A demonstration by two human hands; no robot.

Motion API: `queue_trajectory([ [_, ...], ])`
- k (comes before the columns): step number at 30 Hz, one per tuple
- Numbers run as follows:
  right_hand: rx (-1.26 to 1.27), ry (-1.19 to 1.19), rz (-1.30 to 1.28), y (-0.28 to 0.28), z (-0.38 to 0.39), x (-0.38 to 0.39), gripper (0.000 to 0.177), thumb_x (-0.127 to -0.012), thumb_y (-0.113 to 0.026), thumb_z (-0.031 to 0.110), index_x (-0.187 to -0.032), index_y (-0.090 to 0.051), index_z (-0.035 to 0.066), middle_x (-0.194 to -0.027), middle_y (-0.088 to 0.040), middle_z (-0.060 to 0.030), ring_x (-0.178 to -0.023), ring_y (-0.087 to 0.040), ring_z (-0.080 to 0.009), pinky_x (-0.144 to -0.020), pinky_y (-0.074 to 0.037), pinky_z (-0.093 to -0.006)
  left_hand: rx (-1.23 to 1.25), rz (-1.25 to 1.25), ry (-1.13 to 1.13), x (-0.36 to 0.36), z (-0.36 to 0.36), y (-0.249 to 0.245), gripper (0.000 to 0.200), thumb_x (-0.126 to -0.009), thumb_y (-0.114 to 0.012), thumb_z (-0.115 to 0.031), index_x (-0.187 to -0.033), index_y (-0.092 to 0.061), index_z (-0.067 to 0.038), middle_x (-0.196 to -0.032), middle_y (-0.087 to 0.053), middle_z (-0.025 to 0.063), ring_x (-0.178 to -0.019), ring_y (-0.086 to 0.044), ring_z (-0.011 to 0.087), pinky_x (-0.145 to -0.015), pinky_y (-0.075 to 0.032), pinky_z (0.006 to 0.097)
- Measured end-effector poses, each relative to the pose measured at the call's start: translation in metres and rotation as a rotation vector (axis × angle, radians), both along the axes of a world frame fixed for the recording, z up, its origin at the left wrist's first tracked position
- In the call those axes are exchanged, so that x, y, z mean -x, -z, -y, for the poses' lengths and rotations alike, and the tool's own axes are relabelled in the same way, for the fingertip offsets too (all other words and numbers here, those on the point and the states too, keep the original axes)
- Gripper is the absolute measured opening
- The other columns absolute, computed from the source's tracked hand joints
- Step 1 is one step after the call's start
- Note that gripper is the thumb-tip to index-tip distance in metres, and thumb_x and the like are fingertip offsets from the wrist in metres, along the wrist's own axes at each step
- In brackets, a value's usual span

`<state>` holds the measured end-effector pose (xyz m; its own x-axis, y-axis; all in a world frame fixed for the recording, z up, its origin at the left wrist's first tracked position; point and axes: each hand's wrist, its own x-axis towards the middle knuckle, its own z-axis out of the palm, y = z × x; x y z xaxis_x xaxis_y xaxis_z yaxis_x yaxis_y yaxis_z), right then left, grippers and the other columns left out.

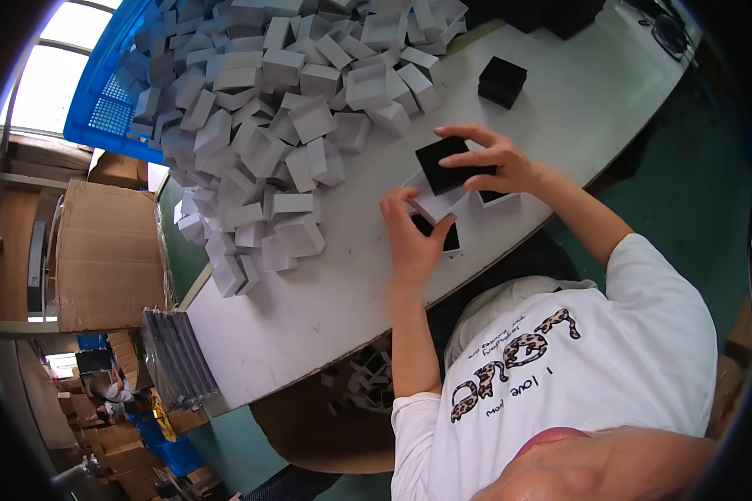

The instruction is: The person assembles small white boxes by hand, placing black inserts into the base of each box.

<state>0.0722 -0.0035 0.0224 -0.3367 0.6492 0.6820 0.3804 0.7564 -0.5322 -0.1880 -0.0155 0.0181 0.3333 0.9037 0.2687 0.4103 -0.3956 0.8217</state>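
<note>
Pinching left grip (pixel 412 240), clamped on white box (pixel 440 205); black block (pixel 436 172) within clamped right grip (pixel 512 167), partly over box

Black square (pixel 435 169), white box (pixel 436 204), apparently leopard-print lettering (pixel 510 361).

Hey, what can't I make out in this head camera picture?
All in the head view:
White box: inside partly hidden by the black block.
Black-and-white item below: partly hidden by the left hand.
Heap of white boxes: cut off by the top edge.
Distant person: too small for detail.
</note>
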Motion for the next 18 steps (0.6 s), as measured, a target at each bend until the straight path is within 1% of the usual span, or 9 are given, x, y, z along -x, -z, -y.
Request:
queue_trajectory([
  [2,0.066,-0.152,0.114,-0.004,0.002,0.006,0.045,-0.084,-0.087,0.021,-0.127,-0.077,0.018,-0.157,-0.051,-0.0159,-0.136,-0.056,-0.0387,-0.112,-0.048,-0.0491,0.056,0.045,0.012,-0.011,0.000,0.009,0.097,-0.074,-0.094,-0.012,-0.152,-0.037,-0.012,-0.139,-0.048,0.0148,-0.131,-0.052,0.0325,-0.112,-0.045,0.0465],
  [4,0.041,-0.192,0.169,0.003,-0.002,0.009,0.041,-0.088,-0.083,0.020,-0.129,-0.075,0.016,-0.159,-0.050,-0.0165,-0.139,-0.054,-0.0386,-0.112,-0.048,-0.0501,0.124,0.125,0.018,-0.015,0.000,0.010,0.112,-0.073,-0.095,-0.014,-0.161,-0.026,-0.013,-0.143,-0.048,0.0166,-0.134,-0.052,0.0341,-0.113,-0.043,0.0474],
  [7,0.172,-0.234,0.162,0.008,-0.006,0.016,0.035,-0.098,-0.072,0.024,-0.131,-0.073,0.014,-0.161,-0.049,-0.0136,-0.144,-0.051,-0.0350,-0.120,-0.039,-0.0553,0.124,0.045,0.010,-0.013,0.000,0.009,0.123,-0.075,-0.095,-0.017,-0.167,-0.013,-0.015,-0.146,-0.047,0.0181,-0.134,-0.052,0.0345,-0.113,-0.044,0.0467],
  [8,0.120,-0.184,0.264,0.008,-0.007,0.015,0.034,-0.100,-0.068,0.025,-0.132,-0.072,0.015,-0.160,-0.050,-0.0116,-0.146,-0.050,-0.0331,-0.123,-0.034,-0.0567,0.123,0.017,0.006,-0.011,0.000,0.008,0.127,-0.075,-0.095,-0.017,-0.169,-0.009,-0.016,-0.147,-0.047,0.0186,-0.134,-0.053,0.0346,-0.112,-0.044,0.0465],
  [10,0.016,-0.077,0.467,0.008,-0.011,0.009,0.035,-0.104,-0.060,0.028,-0.135,-0.071,0.015,-0.159,-0.053,-0.0076,-0.148,-0.047,-0.0293,-0.128,-0.023,-0.0595,0.095,0.028,0.019,-0.011,0.000,0.009,0.125,-0.077,-0.093,-0.018,-0.170,-0.010,-0.019,-0.146,-0.047,0.0179,-0.133,-0.053,0.0351,-0.111,-0.045,0.0466],
  [11,0.081,-0.084,0.471,0.010,-0.011,0.006,0.036,-0.105,-0.059,0.029,-0.136,-0.070,0.016,-0.157,-0.054,-0.0061,-0.149,-0.047,-0.0281,-0.129,-0.019,-0.0601,0.080,0.035,0.029,-0.011,0.000,0.010,0.123,-0.078,-0.093,-0.018,-0.170,-0.010,-0.020,-0.146,-0.047,0.0175,-0.133,-0.053,0.0353,-0.110,-0.046,0.0466],
  [13,0.211,-0.096,0.482,0.011,-0.011,-0.002,0.037,-0.106,-0.056,0.030,-0.138,-0.069,0.017,-0.154,-0.058,-0.0032,-0.150,-0.045,-0.0258,-0.130,-0.012,-0.0613,0.047,-0.010,0.042,-0.013,0.000,0.008,0.109,-0.080,-0.091,-0.020,-0.167,-0.025,-0.024,-0.143,-0.046,0.0168,-0.130,-0.055,0.0367,-0.108,-0.047,0.0467],
  [16,0.265,-0.166,0.460,0.009,0.001,-0.005,0.039,-0.101,-0.062,0.024,-0.139,-0.068,0.020,-0.153,-0.060,-0.0025,-0.152,-0.043,-0.0270,-0.129,-0.012,-0.0628,0.016,-0.088,0.063,-0.013,-0.001,0.007,0.081,-0.082,-0.090,-0.022,-0.153,-0.050,-0.026,-0.140,-0.046,0.0161,-0.125,-0.056,0.0376,-0.104,-0.050,0.0460],
  [18,0.216,0.014,0.407,0.004,0.013,-0.019,0.043,-0.099,-0.067,0.027,-0.141,-0.067,0.020,-0.156,-0.056,-0.0057,-0.151,-0.044,-0.0298,-0.128,-0.017,-0.0621,-0.011,-0.134,0.074,-0.011,-0.002,0.008,0.065,-0.082,-0.089,-0.023,-0.141,-0.062,-0.025,-0.139,-0.046,0.0158,-0.123,-0.057,0.0373,-0.102,-0.051,0.0449],
])
